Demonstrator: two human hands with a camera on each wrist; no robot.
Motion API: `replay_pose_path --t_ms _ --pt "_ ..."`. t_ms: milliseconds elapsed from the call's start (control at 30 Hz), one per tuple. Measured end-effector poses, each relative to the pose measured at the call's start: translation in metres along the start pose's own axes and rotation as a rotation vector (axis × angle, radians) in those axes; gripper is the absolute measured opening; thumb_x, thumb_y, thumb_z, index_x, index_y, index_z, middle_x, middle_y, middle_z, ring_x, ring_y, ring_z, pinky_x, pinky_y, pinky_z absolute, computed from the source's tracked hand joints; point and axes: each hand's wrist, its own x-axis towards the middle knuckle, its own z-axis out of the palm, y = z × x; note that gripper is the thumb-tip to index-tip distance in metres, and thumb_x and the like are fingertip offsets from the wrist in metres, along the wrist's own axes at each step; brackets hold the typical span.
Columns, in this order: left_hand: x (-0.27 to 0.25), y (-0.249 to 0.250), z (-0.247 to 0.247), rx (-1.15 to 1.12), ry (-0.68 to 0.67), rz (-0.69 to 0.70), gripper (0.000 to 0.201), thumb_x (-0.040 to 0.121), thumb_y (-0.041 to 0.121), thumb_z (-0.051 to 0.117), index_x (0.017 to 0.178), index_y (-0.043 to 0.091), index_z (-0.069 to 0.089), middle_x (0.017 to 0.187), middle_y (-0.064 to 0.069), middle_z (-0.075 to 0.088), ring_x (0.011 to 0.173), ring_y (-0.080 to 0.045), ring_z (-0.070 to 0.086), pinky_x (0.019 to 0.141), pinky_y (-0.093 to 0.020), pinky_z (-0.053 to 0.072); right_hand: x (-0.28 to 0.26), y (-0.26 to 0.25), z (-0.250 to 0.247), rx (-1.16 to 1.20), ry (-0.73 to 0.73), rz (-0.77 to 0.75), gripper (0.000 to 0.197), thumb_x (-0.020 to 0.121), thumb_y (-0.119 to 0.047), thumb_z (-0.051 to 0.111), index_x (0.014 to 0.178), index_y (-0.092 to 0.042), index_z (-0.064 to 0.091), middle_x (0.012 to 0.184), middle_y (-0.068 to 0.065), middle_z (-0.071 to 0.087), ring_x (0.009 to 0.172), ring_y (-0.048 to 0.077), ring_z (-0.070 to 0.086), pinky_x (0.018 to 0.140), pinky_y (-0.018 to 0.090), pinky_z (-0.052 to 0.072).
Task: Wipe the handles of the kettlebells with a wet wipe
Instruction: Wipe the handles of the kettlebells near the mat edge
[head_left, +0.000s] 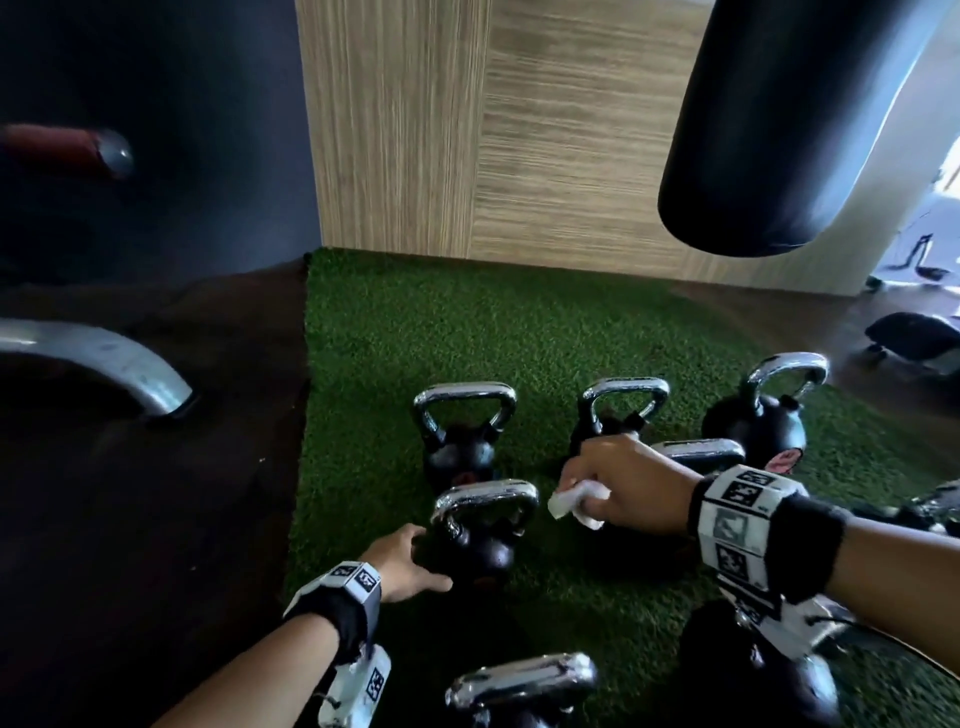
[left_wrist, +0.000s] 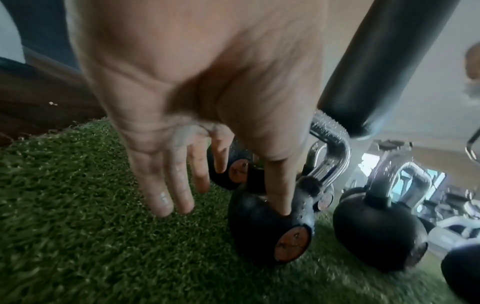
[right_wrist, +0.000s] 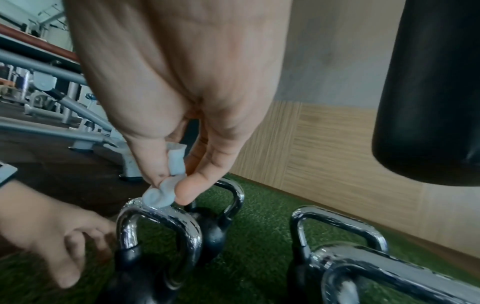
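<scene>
Fingers of the right hand pinch a crumpled wet wipe just above the kettlebell near the turf's left edge; left hand, fingers straight, steadies it. Several handles apparently remain.

Kettlebells on turf, seemingly rowed.

Green turf mat on dark floor — wood-panel wall behind; black punching bag hanging right.
</scene>
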Motion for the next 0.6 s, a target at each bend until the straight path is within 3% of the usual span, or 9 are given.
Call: replay_pose_path --t_ms 100,200,367,467,533,600 --pt "0.006 0.003 -0.012 0.098 -0.073 -0.009 0.104 0.075 0.054 0.085 0.158 0.024 0.031 0.155 -0.002 0.048 0.139 -0.018 0.051 0.112 -0.029 0.042 0.035 -0.002 -0.003 0.07 0.005 -0.006 0.014 0.082 -0.015 0.068 0.087 -0.023 0.079 0.08 -0.011 0.067 0.081 0.003 0.057 0.079 0.022 0.045" --pt "0.007 0.014 -0.023 0.227 -0.082 0.002 0.103 0.076 0.058 0.083 0.158 0.022 0.03 0.151 0.0 0.053 0.137 -0.017 0.053 0.11 -0.026 0.043 0.071 0.004 -0.001 0.139 0.008 0.007 0.019 0.084 -0.015 0.07 0.099 -0.019 0.081 0.095 -0.004 0.077 0.083 0.001 0.059 0.081 0.021 0.05" --pt "0.019 0.02 -0.016 0.332 -0.104 -0.064 0.11 0.073 0.066 0.08 0.16 0.024 0.026 0.153 0.0 0.05 0.137 -0.018 0.051 0.11 -0.029 0.044 0.12 0.02 0.024 0.189 0.029 -0.037 0.024 0.081 -0.013 0.07 0.103 -0.016 0.08 0.106 0.0 0.076 0.101 0.012 0.065 0.092 0.024 0.051" --pt "0.027 0.018 -0.005 0.302 -0.118 -0.112 0.113 0.071 0.069 0.081 0.16 0.027 0.024 0.152 -0.002 0.048 0.122 -0.015 0.055 0.086 -0.024 0.053 0.13 0.029 0.031 0.193 -0.027 -0.116 0.025 0.076 -0.024 0.073 0.1 -0.019 0.081 0.1 -0.007 0.073 0.096 0.008 0.064 0.091 0.025 0.051" --pt "0.033 0.017 -0.001 0.144 -0.11 -0.079 0.103 0.069 0.063 0.086 0.153 0.038 0.032 0.146 0.006 0.052 0.112 -0.008 0.054 0.075 -0.017 0.05 0.127 0.034 0.033 0.237 -0.028 -0.141 0.031 0.07 -0.044 0.068 0.09 -0.025 0.082 0.093 -0.01 0.075 0.088 0.001 0.064 0.086 0.025 0.053" --pt "0.037 0.014 0.004 -0.05 -0.07 -0.003 0.068 0.071 0.05 0.091 0.125 0.049 0.051 0.124 0.029 0.063 0.1 0.012 0.058 0.073 -0.004 0.045 0.123 0.038 0.038 0.297 0.014 -0.153 0.027 0.071 -0.049 0.068 0.083 -0.03 0.082 0.089 -0.01 0.075 0.085 -0.001 0.065 0.082 0.023 0.054"
